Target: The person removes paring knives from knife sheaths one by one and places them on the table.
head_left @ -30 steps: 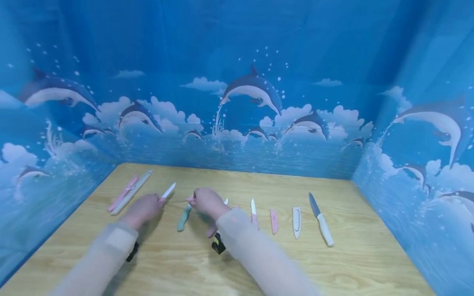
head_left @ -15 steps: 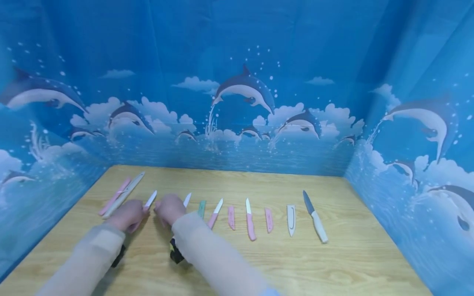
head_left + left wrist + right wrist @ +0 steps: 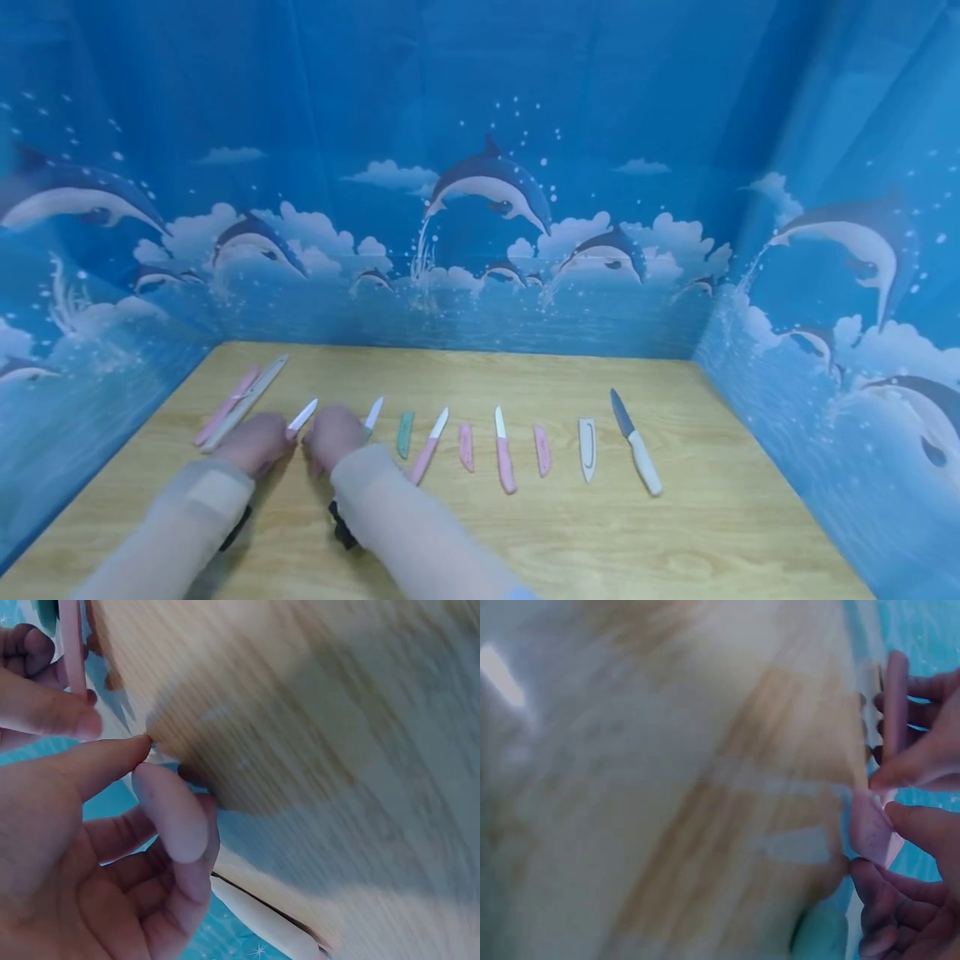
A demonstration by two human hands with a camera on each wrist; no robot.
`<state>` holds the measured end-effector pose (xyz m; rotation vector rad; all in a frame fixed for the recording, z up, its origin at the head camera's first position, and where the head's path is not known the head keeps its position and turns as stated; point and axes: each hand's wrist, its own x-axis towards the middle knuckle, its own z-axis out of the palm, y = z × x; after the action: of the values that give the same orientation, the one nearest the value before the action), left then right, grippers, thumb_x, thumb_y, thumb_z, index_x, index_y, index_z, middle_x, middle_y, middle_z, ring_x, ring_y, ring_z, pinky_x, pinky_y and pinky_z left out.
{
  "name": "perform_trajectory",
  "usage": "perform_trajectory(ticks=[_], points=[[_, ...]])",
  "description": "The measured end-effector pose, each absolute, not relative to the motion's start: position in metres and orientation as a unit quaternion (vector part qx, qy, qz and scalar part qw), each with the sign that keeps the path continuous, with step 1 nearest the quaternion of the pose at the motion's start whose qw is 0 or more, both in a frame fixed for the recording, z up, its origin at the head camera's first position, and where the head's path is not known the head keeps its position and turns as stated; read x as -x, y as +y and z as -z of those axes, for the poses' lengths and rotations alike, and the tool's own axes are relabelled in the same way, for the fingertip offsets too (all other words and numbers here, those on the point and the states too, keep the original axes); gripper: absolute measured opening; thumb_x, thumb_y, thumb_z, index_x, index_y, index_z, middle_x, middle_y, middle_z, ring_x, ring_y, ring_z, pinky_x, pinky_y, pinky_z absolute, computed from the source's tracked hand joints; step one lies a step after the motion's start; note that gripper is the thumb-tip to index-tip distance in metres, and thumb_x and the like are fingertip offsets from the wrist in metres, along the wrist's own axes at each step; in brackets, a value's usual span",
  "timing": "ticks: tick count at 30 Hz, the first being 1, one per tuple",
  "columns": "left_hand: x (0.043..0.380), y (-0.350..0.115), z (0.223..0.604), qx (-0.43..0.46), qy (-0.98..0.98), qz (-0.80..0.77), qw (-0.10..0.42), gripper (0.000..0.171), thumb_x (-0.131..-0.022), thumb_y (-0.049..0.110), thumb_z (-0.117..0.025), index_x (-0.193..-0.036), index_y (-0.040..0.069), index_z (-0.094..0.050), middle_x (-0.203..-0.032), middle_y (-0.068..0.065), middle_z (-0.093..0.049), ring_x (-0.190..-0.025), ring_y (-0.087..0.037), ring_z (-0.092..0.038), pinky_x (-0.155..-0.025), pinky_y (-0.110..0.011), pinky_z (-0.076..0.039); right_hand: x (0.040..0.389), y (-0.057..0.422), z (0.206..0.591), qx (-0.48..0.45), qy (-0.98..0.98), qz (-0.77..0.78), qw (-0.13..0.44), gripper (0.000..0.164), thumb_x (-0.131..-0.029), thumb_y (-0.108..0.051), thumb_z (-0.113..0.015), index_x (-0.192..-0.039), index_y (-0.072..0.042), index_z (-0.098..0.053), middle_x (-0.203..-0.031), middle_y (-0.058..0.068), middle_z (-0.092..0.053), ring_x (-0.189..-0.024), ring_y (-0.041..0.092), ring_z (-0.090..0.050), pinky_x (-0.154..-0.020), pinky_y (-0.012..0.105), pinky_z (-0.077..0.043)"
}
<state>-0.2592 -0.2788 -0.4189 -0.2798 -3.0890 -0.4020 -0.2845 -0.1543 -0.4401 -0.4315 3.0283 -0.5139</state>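
Head view: the surface (image 3: 600,542) is being looked down on from farther back, forward toward the dolphin-printed curtain (image 3: 480,175).
Left wrist: the left grip (image 3: 97,844) is being viewed close up, the scene turned sideways.
Right wrist: the right grip (image 3: 911,900) is being viewed likewise.
Shared: both grips are being covered by all three views.

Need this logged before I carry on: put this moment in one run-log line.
Left hand: holds pink-handled knife, unsheathed | Right hand: holds pink sheath | Hands: close together | On table: green sheath
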Motion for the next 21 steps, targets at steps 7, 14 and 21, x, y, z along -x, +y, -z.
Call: perform_trajectory(ticks=[7,14,21], points=[[0.26,-0.275,0.413,0.065,-0.992,0.109,-0.024,0.026,-0.089,0.012,-0.051,-0.065,0.001,-0.056,-0.067,-0.012,-0.059,-0.06,-0.024,-0.052,-0.062,-0.043,-0.048,0.282,-0.157,0.442,0.134,0.985,0.11,-0.004,0.036,-0.089,-0.04,-0.067,-0.058,-0.021,-0.062,-0.067,-0.009,-0.065,-0.065,0.006,-0.061,-0.061,0.019,-0.048],[0.257,-0.272,0.406,0.056,-0.992,0.103,-0.046,0.022,-0.088,0.009,-0.051,-0.068,0.001,-0.057,-0.066,-0.01,-0.057,-0.06,-0.024,-0.052,-0.063,-0.041,-0.048,0.285,-0.152,0.44,0.13,0.988,0.085,-0.018,0.02,-0.087,-0.036,-0.069,-0.076,-0.019,-0.065,-0.078,-0.008,-0.065,-0.068,0.008,-0.06,-0.065,0.022,-0.05],[0.256,-0.272,0.405,0.042,-0.992,0.116,-0.013,0.019,-0.085,0.012,-0.061,-0.073,-0.003,-0.057,-0.07,-0.015,-0.059,-0.063,-0.027,-0.055,-0.066,-0.046,-0.048,0.282,-0.156,0.437,0.148,0.988,0.018,-0.032,0.008,-0.091,-0.027,-0.063,-0.086,-0.025,-0.069,-0.083,-0.011,-0.065,-0.073,0.005,-0.06,-0.064,0.02,-0.049]])
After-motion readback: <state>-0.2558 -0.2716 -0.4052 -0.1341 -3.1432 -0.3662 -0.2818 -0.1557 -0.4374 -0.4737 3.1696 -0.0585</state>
